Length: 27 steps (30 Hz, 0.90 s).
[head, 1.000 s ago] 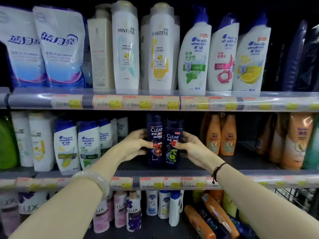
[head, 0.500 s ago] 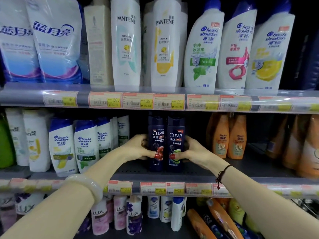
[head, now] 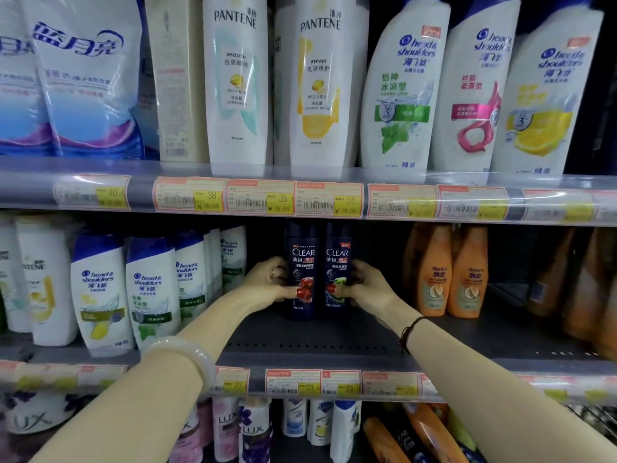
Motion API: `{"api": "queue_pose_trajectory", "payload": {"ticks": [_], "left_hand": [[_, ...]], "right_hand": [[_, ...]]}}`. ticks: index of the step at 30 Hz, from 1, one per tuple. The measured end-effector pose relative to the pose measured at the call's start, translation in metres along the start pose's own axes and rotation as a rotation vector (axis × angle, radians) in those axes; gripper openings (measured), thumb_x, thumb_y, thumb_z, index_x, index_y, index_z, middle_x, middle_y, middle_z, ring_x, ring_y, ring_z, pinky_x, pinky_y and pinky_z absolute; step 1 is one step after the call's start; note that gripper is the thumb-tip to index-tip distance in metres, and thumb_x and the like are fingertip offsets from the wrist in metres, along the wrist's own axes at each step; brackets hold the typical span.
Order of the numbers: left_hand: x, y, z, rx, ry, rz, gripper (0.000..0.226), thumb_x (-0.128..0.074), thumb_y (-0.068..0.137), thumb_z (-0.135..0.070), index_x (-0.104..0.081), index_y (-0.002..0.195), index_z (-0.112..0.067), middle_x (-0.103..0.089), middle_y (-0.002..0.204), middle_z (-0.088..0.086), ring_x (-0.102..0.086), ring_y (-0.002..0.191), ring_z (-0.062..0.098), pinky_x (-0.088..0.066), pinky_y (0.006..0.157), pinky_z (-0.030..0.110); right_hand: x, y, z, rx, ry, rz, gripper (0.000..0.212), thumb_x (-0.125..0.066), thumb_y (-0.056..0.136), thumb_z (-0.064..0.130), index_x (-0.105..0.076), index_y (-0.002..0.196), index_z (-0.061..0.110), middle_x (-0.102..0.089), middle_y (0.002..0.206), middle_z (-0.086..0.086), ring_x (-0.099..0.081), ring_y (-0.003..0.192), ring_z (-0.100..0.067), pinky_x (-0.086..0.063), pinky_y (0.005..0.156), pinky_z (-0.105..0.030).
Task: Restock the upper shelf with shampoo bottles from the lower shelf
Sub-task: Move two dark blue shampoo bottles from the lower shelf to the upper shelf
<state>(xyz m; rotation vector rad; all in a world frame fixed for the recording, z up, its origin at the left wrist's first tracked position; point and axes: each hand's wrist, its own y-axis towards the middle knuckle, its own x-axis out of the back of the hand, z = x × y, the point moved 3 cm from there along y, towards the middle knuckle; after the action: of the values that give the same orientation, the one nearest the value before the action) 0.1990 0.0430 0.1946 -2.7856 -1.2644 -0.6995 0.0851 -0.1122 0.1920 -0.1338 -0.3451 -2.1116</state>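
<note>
Two dark blue Clear shampoo bottles stand upright side by side, deep on the middle shelf (head: 334, 335). My left hand (head: 267, 282) is wrapped around the left Clear bottle (head: 303, 262), thumb on its red label. My right hand (head: 367, 285) grips the right Clear bottle (head: 338, 262) from its right side. Both bottles rest on the shelf board, touching each other. The upper shelf (head: 300, 175) above carries tall Pantene bottles (head: 237, 78) and Head & Shoulders bottles (head: 404, 88).
Small Head & Shoulders bottles (head: 150, 289) stand left of my hands, orange bottles (head: 430, 272) to the right. Blue-and-white refill pouches (head: 83, 78) fill the upper left. The bottom shelf holds Lux bottles (head: 250, 426) and several others. Price-tag rails (head: 260, 198) front each shelf.
The view has moved closer to the shelves. Both hands have pushed the two Clear bottles further back on the middle shelf, keeping hold of them.
</note>
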Motion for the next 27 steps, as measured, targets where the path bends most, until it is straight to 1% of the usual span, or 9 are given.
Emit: {"api": "queue_pose_trajectory", "payload": {"ticks": [4,7,10,13,16,18,20,23,27], "left_hand": [[0.000,0.001,0.002,-0.028,0.009,-0.008,0.047,-0.077,0.075,-0.006,-0.055,0.117,-0.001,-0.062,0.108,0.012,-0.060,0.086,0.014,-0.055,0.074,0.031],[-0.002,-0.001,-0.001,-0.047,0.027,-0.029,0.046,-0.077,0.075,-0.007,-0.056,0.115,-0.001,-0.062,0.102,0.009,-0.059,0.083,0.014,-0.055,0.072,0.030],[-0.004,-0.003,-0.002,-0.044,0.032,-0.044,0.044,-0.077,0.075,-0.007,-0.055,0.113,-0.003,-0.060,0.096,0.006,-0.058,0.085,0.016,-0.055,0.070,0.032],[-0.005,-0.003,-0.001,-0.008,0.007,-0.054,0.039,-0.077,0.075,-0.006,-0.054,0.106,-0.007,-0.056,0.088,0.002,-0.055,0.081,0.014,-0.056,0.069,0.034],[-0.004,-0.004,-0.002,0.009,0.015,-0.074,0.037,-0.078,0.074,-0.007,-0.054,0.102,-0.007,-0.056,0.091,0.006,-0.056,0.080,0.016,-0.056,0.074,0.039],[-0.005,-0.006,-0.003,0.020,0.052,-0.086,0.039,-0.078,0.075,-0.010,-0.055,0.106,-0.007,-0.057,0.097,0.008,-0.057,0.087,0.020,-0.056,0.076,0.039],[-0.005,-0.008,-0.005,0.043,0.076,-0.092,0.045,-0.077,0.075,-0.012,-0.054,0.113,-0.005,-0.056,0.101,0.008,-0.056,0.093,0.022,-0.055,0.071,0.034],[-0.005,-0.014,-0.006,0.103,0.136,-0.072,0.043,-0.077,0.076,-0.014,-0.053,0.111,-0.006,-0.057,0.097,0.006,-0.056,0.093,0.021,-0.053,0.066,0.028],[-0.001,-0.025,-0.011,0.136,0.341,-0.024,0.026,-0.077,0.076,-0.018,-0.056,0.089,-0.012,-0.065,0.105,0.016,-0.058,0.086,0.021,-0.051,0.058,0.028]], "right_hand": [[0.001,0.001,-0.004,-0.007,-0.021,0.008,0.056,-0.069,0.077,-0.007,-0.049,0.127,0.005,-0.058,0.111,-0.005,-0.056,0.105,-0.019,-0.049,0.087,-0.030],[-0.001,0.003,-0.005,-0.001,-0.023,-0.027,0.056,-0.070,0.076,-0.006,-0.050,0.127,0.006,-0.060,0.121,-0.011,-0.057,0.116,-0.027,-0.048,0.101,-0.042],[-0.001,0.004,-0.008,0.001,-0.031,-0.037,0.056,-0.071,0.076,-0.005,-0.050,0.127,0.008,-0.059,0.128,-0.014,-0.055,0.120,-0.030,-0.046,0.103,-0.049],[0.000,0.003,-0.009,-0.011,-0.033,-0.035,0.053,-0.070,0.078,-0.003,-0.051,0.126,0.007,-0.060,0.126,-0.014,-0.056,0.119,-0.029,-0.046,0.103,-0.047],[0.000,0.002,-0.009,-0.031,-0.087,-0.024,0.052,-0.069,0.081,0.002,-0.050,0.130,0.004,-0.059,0.129,-0.016,-0.056,0.120,-0.029,-0.047,0.102,-0.040],[0.000,-0.001,-0.010,-0.052,-0.127,-0.023,0.056,-0.068,0.083,0.006,-0.047,0.134,0.002,-0.056,0.133,-0.016,-0.054,0.122,-0.029,-0.045,0.101,-0.035],[0.002,-0.004,-0.010,-0.064,-0.181,-0.042,0.061,-0.070,0.082,0.011,-0.043,0.136,-0.001,-0.053,0.136,-0.016,-0.053,0.124,-0.029,-0.043,0.101,-0.032],[0.009,-0.013,-0.009,-0.075,-0.271,-0.075,0.056,-0.071,0.081,0.015,-0.050,0.130,-0.003,-0.058,0.129,-0.019,-0.056,0.118,-0.028,-0.043,0.092,-0.026],[0.019,-0.028,-0.001,-0.056,-0.380,-0.089,0.038,-0.072,0.080,0.012,-0.061,0.114,0.000,-0.066,0.105,-0.016,-0.059,0.092,-0.021,-0.042,0.076,-0.025]]}}
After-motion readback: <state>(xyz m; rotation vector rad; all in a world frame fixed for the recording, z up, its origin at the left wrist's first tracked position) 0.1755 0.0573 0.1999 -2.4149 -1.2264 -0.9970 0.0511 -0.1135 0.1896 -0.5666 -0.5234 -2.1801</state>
